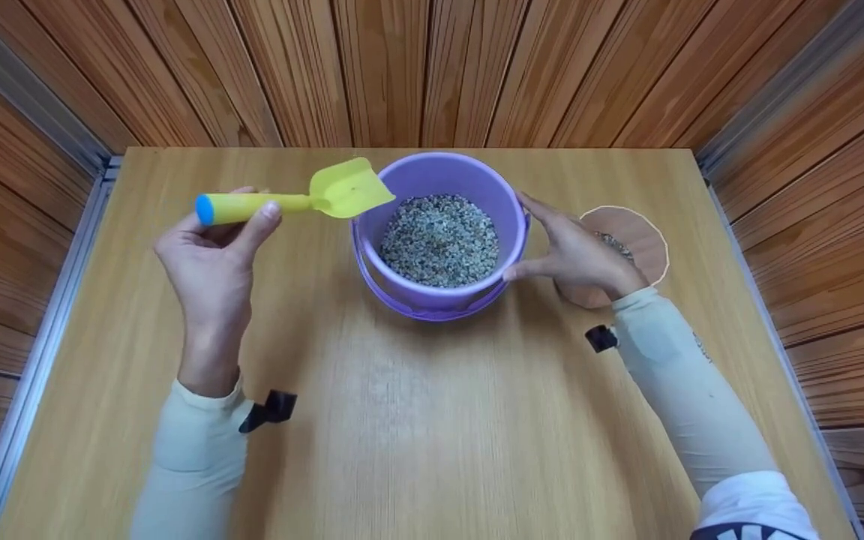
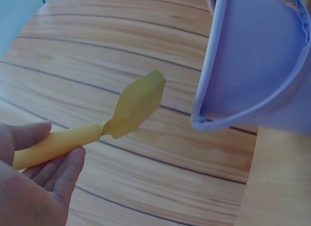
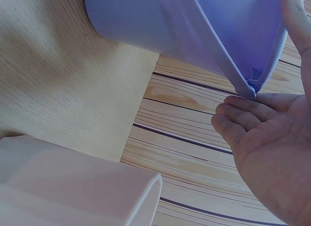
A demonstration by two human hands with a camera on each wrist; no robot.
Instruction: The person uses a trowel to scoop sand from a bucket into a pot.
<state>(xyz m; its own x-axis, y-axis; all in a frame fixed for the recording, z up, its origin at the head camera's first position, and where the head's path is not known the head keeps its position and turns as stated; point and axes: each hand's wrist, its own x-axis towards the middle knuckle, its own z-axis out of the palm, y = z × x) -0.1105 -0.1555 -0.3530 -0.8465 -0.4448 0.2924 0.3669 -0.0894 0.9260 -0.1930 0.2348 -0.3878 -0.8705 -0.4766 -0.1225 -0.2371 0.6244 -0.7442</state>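
My left hand (image 1: 211, 259) pinches the yellow handle of a toy shovel (image 1: 349, 189) between thumb and fingers. The shovel is raised, its blade beside the left rim of a purple bucket (image 1: 439, 161) and its blue handle end toward the left. In the left wrist view the shovel (image 2: 141, 104) stands apart from the bucket (image 2: 257, 56). Grey gravel (image 1: 439, 240) fills the lower part of the bucket. Against the bucket's right rim rests my right hand (image 1: 578, 251), thumb toward the front and straight fingers behind. The right wrist view shows those fingers (image 3: 243, 114) extended beside the handle joint.
A round pinkish-beige container (image 1: 646, 247) with some gravel inside stands right of the bucket, partly behind the right hand. The bucket's handle (image 1: 432, 315) hangs down at the front. Wood-plank walls (image 1: 402, 75) border the wooden table (image 1: 402, 420) at back and sides.
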